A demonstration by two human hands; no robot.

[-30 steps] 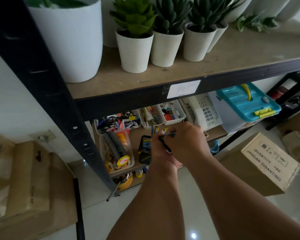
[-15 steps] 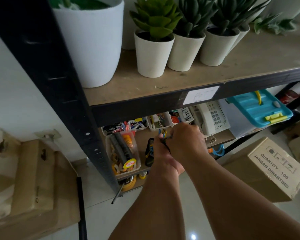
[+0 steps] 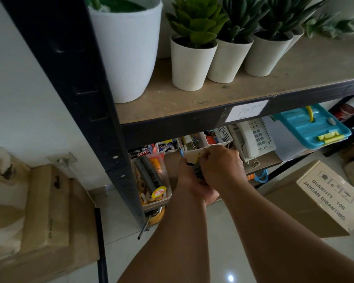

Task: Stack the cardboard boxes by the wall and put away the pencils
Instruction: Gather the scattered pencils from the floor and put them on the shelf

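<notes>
Both hands meet over the lower shelf of a black metal rack. My left hand grips a bundle of pencils; a blue tip sticks out above its fingers. My right hand curls over the top of the same bundle and pinches the dark pencils. Much of the bundle is hidden between the hands. Stacked cardboard boxes stand by the white wall at the left. Another cardboard box with black print sits on the floor at the right.
A clear bin of tape rolls stands left of my hands. Behind them are white trays of small stationery, a white telephone and a blue-lidded box. White plant pots line the upper shelf.
The view has shifted right and drawn closer to the rack. My hands have pushed the pencil bundle a little further in over the lower shelf, still holding it together.
</notes>
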